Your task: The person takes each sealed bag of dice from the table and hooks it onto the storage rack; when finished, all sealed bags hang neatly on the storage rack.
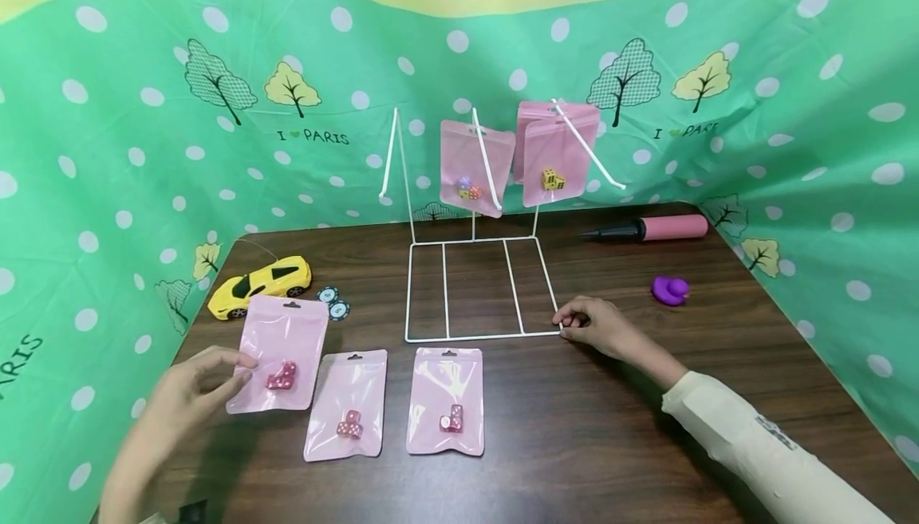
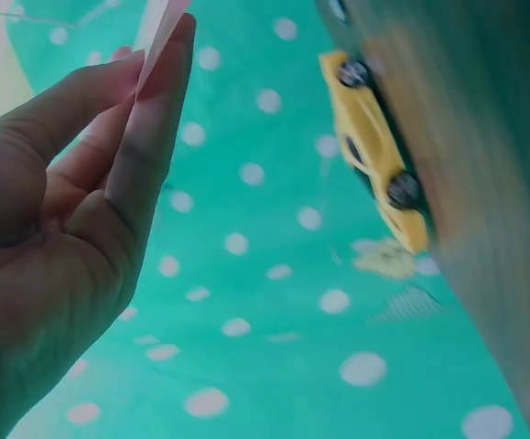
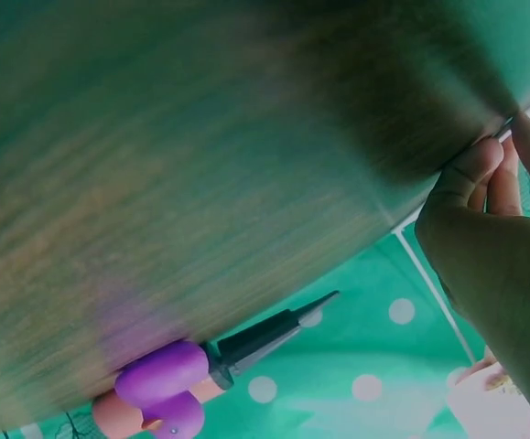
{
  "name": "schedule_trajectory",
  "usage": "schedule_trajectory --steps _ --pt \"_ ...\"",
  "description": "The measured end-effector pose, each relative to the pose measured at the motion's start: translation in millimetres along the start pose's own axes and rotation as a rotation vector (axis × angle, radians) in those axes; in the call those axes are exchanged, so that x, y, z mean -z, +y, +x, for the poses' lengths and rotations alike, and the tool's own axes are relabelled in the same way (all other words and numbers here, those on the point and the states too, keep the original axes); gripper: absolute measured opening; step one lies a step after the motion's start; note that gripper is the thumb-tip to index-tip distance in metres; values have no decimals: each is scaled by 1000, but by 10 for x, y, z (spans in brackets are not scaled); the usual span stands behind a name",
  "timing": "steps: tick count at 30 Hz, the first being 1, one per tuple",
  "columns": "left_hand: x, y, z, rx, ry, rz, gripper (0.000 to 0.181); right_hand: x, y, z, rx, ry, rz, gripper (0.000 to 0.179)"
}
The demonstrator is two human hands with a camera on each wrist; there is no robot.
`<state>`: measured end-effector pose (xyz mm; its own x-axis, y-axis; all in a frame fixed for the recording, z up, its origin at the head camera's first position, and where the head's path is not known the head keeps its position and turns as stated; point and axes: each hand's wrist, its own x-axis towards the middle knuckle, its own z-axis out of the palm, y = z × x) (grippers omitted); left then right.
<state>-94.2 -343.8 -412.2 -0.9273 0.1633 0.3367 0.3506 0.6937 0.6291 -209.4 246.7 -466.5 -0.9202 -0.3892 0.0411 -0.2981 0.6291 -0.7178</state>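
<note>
Foreground: cream long sleeve [image 1: 754, 436] on the right arm, over a broad dark-brown wood-grain bench [image 1: 546, 444].
Rack: white wire stand [image 1: 409, 293]; pink pouches [image 1: 459, 153] hang from its middle and right prongs; left prong [image 1: 390, 149] stands closest to the left hand.
Right hand [image 1: 601, 328]: fingers pinch the rack's near right base corner.
Left hand [image 1: 190, 388]: nearer to the held pouch; fingers narrowed, pinching its left edge.
Held pouch: glossy pale-pink plastic rectangle [image 1: 283, 340], just right of the left fingers, left of the rack; long axis pointing away from the person, hanging slot at far end.
Dice: red cubes [image 1: 285, 376], near end of held pouch.
</note>
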Motion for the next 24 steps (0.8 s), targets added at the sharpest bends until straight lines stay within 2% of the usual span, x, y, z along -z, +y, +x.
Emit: schedule_trajectory --steps 3,10,15,20,24 --pt "-53 175 57 -72 10 -64 32 2 0 -4 7 8 -2 11" --pt "-163 583 154 -214 -27 -209 39 -20 5 -9 15 12 -13 10" --pt "-185 855 265 -263 -38 -243 42 -24 6 -11 11 12 -14 10" --pt "-182 1074 408 -268 -37 -270 38 -24 12 -11 22 13 -29 10" --pt "-203 1222 540 -301 -5 -321 37 -22 3 -12 25 19 -33 10"
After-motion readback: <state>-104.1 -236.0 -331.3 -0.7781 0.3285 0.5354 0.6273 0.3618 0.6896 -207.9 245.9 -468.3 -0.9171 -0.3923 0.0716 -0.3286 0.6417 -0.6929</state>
